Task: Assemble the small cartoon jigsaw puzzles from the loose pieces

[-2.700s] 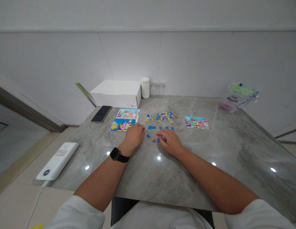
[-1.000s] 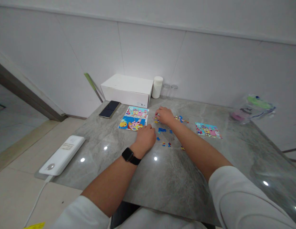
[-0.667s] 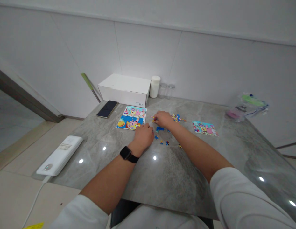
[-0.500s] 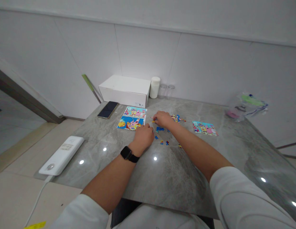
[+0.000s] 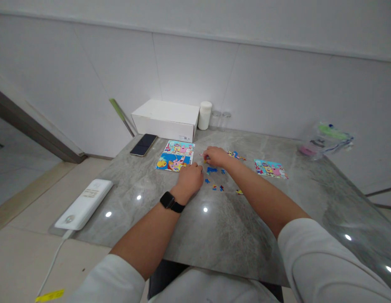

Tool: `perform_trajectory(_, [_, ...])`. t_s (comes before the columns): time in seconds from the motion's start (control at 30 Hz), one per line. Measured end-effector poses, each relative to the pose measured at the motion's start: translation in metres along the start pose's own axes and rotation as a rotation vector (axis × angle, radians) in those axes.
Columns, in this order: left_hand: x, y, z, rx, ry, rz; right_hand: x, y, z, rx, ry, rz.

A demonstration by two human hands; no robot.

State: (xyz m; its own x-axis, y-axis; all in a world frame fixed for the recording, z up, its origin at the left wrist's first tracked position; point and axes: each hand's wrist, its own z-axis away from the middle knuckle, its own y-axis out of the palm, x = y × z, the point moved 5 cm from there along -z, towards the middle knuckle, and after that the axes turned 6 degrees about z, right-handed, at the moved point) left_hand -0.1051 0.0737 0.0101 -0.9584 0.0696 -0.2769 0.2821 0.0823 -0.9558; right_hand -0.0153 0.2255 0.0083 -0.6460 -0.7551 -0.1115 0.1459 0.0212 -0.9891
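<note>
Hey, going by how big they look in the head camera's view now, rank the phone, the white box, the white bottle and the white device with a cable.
1. White box
2. White device, which sits nearer the camera
3. Phone and white bottle: too alike to rank

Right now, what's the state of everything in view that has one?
Left hand: fingers curled
Right hand: fingers bent, contents unclear
Puzzle pieces: scattered, partly hidden
Picture sheet: flat, face up
Picture card: flat, face up
Phone: screen dark
Watch: worn, screen dark
White box: closed
White bottle: upright
White device: cable attached
</note>
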Motion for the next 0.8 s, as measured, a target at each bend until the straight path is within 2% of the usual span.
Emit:
perform_trajectory(0.13, [0.0, -0.004, 0.0, -0.047, -0.008, 0.014, -0.007, -0.004, 0.013, -0.034, 0.008, -0.125])
perform_trajectory(0.27, [0.0, -0.01, 0.0, -0.102, -0.016, 0.096, -0.015, -0.007, 0.044, -0.159, 0.049, -0.421])
perform_trajectory(0.47, [-0.007, -0.009, -0.003, -0.18, 0.094, 0.368, -0.016, 0.007, 0.102, -0.247, 0.046, -0.919])
perform_trajectory(0.6, [-0.017, -0.003, -0.003, -0.187, 0.168, 0.584, -0.012, 0.016, 0.13, -0.297, 0.085, -1.239])
perform_trajectory(0.67, [-0.023, -0.001, -0.002, -0.187, 0.201, 0.658, -0.011, 0.02, 0.141, -0.358, 0.124, -1.323])
perform_trajectory(0.8, [-0.03, 0.003, 0.0, -0.163, 0.236, 0.737, -0.013, 0.026, 0.153, -0.541, 0.24, -1.292])
